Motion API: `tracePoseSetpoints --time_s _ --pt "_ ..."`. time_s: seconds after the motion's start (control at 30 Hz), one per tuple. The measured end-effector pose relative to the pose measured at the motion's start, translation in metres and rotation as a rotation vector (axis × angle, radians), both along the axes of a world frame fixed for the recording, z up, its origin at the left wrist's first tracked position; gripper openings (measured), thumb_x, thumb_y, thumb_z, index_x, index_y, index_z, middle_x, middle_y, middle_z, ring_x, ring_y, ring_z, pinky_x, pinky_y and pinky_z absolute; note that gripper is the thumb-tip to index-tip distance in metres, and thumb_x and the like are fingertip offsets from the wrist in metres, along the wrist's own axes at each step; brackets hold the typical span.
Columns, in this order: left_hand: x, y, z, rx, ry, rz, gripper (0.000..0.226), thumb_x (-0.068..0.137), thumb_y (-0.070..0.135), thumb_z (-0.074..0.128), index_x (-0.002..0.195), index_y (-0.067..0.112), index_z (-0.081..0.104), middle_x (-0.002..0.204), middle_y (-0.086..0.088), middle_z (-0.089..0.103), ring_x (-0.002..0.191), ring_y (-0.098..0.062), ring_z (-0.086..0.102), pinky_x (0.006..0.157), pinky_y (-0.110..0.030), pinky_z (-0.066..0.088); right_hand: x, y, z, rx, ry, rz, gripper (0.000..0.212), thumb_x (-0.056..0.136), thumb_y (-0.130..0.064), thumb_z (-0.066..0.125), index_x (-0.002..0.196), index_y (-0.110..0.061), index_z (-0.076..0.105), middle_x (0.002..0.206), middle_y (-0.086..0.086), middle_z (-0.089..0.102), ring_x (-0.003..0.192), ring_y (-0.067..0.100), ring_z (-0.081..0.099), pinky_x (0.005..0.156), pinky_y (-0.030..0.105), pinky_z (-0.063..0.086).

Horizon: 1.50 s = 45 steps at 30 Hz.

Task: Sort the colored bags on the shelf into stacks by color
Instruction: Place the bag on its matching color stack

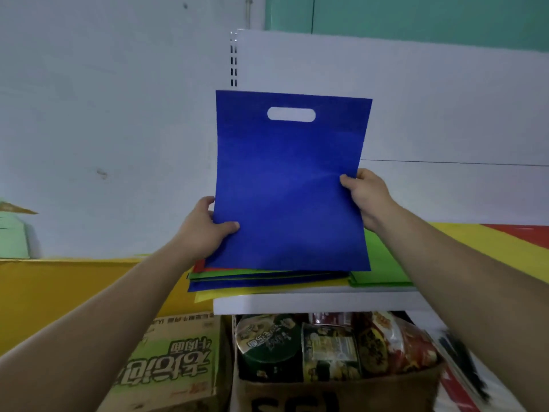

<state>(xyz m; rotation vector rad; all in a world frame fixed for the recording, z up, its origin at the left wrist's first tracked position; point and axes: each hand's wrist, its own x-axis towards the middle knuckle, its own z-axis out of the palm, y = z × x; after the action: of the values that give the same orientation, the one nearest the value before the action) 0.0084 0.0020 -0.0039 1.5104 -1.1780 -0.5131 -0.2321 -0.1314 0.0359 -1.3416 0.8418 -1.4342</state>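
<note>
Blue bag (291, 188), flat and made of a cloth-like material, is held upright in front of the white back panel (430, 99) of the shelving, its oval handle cut-out (291, 114) at the top. The left hand (205, 230) pinches the bag's left edge low down, thumb on the near face and fingers tucked behind; the right hand (367, 197) grips the right edge a little higher in the same way. The bag's bottom edge hangs just over a mixed pile of bags (267, 281) lying on the white shelf (320, 303), with red, green, blue and yellow edges showing; whether it touches the pile I cannot tell. Just right of that pile lies a green stack (380, 263), then yellow bags (475, 242) and, farthest right, red bags (523, 233). A slotted metal upright (233, 60) stands behind the bag's top left corner. Below the shelf, to the left, sits a green-printed noodle carton (175, 361), and beside it on the right an open cardboard box (326, 391) packed with instant noodle cups (267, 343).
</note>
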Motion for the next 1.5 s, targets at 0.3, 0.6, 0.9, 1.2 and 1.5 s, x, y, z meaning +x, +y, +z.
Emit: tracePoseSetpoints --time_s 0.3,0.6,0.9,1.2,1.5 --pt "-0.046 -0.002 0.004 -0.174 0.068 -0.132 0.046 0.089 0.0 0.055 0.125 0.028 0.046 0.105 -0.002 0.063 0.095 -0.021 0.063 0.085 -0.042 0.052 -0.063 0.028 -0.016 -0.12 0.118 -0.308 0.012 0.092 -0.014 0.052 0.099 -0.016 0.061 0.102 0.002 0.068 0.09 0.02 0.067 0.077 0.035 0.056" --pt "-0.165 -0.002 0.007 -0.238 -0.015 -0.25 0.048 0.092 0.006 0.054 0.129 0.034 0.039 0.1 -0.002 0.061 0.086 -0.013 0.063 0.066 -0.028 0.049 -0.192 0.067 -0.015 -0.199 0.151 -0.563 0.012 0.094 -0.02 0.05 0.105 -0.017 0.055 0.103 -0.002 0.062 0.089 0.015 0.061 0.073 0.028 0.051" --pt "-0.38 -0.015 0.001 -0.228 0.023 -0.43 0.046 0.093 0.006 0.052 0.128 0.032 0.042 0.099 0.002 0.058 0.081 -0.012 0.062 0.059 -0.027 0.048 -0.408 0.112 -0.02 -0.227 0.214 -0.775 0.01 0.096 -0.022 0.051 0.106 -0.019 0.051 0.105 -0.003 0.059 0.095 0.016 0.06 0.078 0.028 0.05" --pt "-0.553 -0.038 -0.003 -0.215 0.061 -0.621 0.046 0.092 0.006 0.052 0.129 0.032 0.041 0.1 -0.002 0.06 0.087 -0.021 0.065 0.073 -0.043 0.057 -0.573 0.146 -0.021 -0.186 0.205 -0.956 0.01 0.097 -0.022 0.05 0.107 -0.022 0.049 0.107 -0.004 0.058 0.096 0.017 0.06 0.08 0.031 0.053" --pt "-0.679 -0.113 -0.011 -0.194 0.061 -0.796 0.046 0.093 0.008 0.051 0.13 0.032 0.039 0.103 0.003 0.061 0.091 -0.019 0.064 0.078 -0.043 0.055 -0.69 0.109 -0.03 -0.123 0.241 -1.097 0.011 0.097 -0.022 0.05 0.108 -0.019 0.049 0.11 0.0 0.059 0.093 0.016 0.06 0.079 0.032 0.053"
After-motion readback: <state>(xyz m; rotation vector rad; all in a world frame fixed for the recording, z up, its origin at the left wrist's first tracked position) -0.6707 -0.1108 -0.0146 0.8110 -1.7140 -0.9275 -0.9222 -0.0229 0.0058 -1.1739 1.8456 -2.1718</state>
